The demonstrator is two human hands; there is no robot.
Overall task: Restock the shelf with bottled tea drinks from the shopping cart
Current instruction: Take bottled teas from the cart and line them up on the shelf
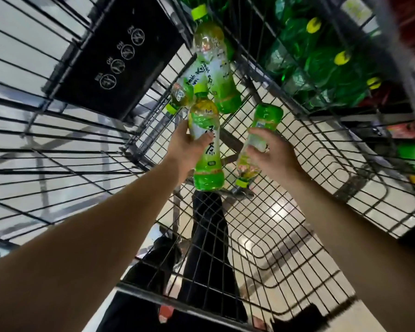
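Tea bottles, frame centre, inside wire cart (285, 212): my left hand (185, 149) grips upright bottle (205, 142); right hand (273, 156) grips inverted bottle (256, 142). Two more bottles (213, 68) lie above.

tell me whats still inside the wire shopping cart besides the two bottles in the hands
Two green-labelled plastic tea bottles lie on the wire shopping cart floor beyond the left hand and right hand. The held bottles partly cover them.
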